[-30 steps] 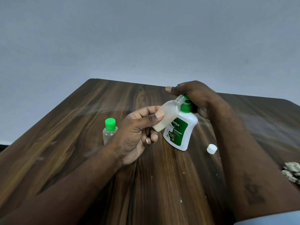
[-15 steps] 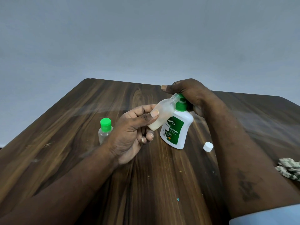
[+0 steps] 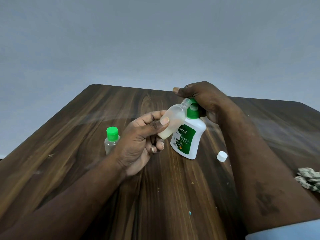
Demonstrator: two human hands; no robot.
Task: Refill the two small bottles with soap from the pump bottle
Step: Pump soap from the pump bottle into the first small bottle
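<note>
Left hand: pinching the open small bottle, tilting its mouth to the spout.
Right hand: curling over the pump bottle head, pressing.
Change: both holds staying as a second ago; soap pooling low, seemingly no higher.
Meaning: first refill is likely continuing; the capped small bottle is waiting on the table.

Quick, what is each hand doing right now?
Left hand: holds the uncapped small bottle, tilted.
Right hand: fingers curled over the top of the pump bottle.
</note>
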